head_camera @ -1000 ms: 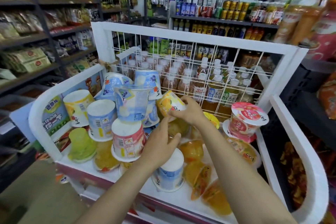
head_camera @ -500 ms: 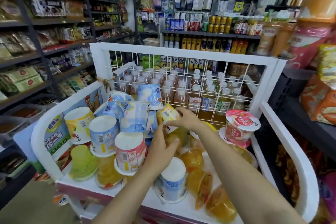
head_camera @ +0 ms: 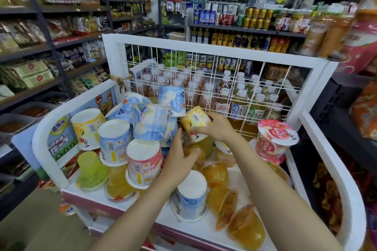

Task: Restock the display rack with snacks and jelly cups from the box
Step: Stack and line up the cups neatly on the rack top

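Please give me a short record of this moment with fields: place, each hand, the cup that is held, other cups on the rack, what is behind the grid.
place: shop aisle, white display rack with a wire grid back
right hand: grips the yellow cup, which lies tilted on the pile
left hand: fingers straight, resting on a clear orange jelly cup just below
other cups: pink cup upright at right; blue cup upside down in front; green jelly cup at left
behind the grid: drink bottles with white caps

Green bottles (head_camera: pixel 202 60) behind the rack read "冰茶".
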The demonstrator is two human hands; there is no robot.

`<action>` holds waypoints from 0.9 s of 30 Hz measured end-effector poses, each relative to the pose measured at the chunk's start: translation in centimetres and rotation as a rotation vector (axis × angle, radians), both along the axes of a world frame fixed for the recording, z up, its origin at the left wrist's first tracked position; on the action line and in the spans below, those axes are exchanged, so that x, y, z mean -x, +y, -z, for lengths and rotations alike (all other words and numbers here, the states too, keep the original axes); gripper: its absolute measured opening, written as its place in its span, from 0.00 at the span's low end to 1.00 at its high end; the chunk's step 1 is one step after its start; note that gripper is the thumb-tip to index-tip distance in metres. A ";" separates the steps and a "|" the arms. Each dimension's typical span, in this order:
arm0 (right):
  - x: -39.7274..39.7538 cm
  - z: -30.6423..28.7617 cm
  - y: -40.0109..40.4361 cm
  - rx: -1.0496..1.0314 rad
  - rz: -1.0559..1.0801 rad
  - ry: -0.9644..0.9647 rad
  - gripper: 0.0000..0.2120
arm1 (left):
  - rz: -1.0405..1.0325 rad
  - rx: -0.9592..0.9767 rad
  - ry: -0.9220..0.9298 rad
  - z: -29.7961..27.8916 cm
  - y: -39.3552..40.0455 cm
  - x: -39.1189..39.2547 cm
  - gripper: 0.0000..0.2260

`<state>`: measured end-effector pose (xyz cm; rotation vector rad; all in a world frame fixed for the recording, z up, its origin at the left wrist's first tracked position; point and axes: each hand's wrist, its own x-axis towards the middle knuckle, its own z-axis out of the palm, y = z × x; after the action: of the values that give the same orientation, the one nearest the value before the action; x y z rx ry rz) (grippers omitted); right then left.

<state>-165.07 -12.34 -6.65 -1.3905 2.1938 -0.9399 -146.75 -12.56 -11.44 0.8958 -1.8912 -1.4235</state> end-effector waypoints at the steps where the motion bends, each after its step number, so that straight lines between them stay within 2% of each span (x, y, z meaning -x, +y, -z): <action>1: 0.0 -0.6 1.0 0.030 0.006 -0.041 0.24 | 0.011 0.012 0.004 0.0 0.0 -0.1 0.40; 5: -1.2 -2.4 5.9 0.147 0.024 -0.362 0.17 | 0.093 0.056 0.085 -0.1 0.1 -0.2 0.42; 8: -2.2 -3.0 8.6 0.115 -0.002 -0.579 0.17 | 0.110 0.114 0.149 -0.1 -0.4 0.6 0.41; 10: -2.3 -3.3 9.6 0.045 -0.004 -0.655 0.21 | 0.080 0.132 0.179 -0.9 0.0 1.2 0.37; 13: -2.0 -3.8 10.8 0.028 0.085 -0.747 0.25 | 0.032 0.130 0.208 -1.7 0.4 2.3 0.24; 16: -1.5 -3.8 11.8 0.059 0.172 -0.585 0.29 | 0.033 0.079 0.208 -2.4 0.7 3.6 0.17; 18: -1.5 -3.5 12.4 0.151 0.200 -0.486 0.18 | 0.061 0.070 0.186 -2.8 0.8 4.4 0.15; 20: -1.0 -2.9 12.6 0.237 0.276 -0.437 0.14 | 0.095 0.067 0.160 -3.3 0.9 5.1 0.15; 23: -0.6 -2.4 12.5 0.283 0.383 -0.340 0.21 | 0.119 0.117 0.056 -3.7 0.2 5.7 0.21; 24: -0.5 -2.3 12.5 0.246 0.397 -0.239 0.23 | 0.128 0.141 0.021 -3.5 -0.1 5.8 0.24; 26: -0.5 -2.1 12.6 0.142 0.381 0.056 0.21 | 0.160 0.161 0.018 -3.3 -0.4 5.9 0.26; 27: -0.6 -1.9 12.8 0.127 0.364 0.144 0.20 | 0.183 0.167 0.029 -3.1 -0.4 5.9 0.26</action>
<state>-164.48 0.42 -4.71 -1.1626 2.5946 -1.1509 -152.62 -12.92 -8.30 0.6338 -2.0784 -1.3491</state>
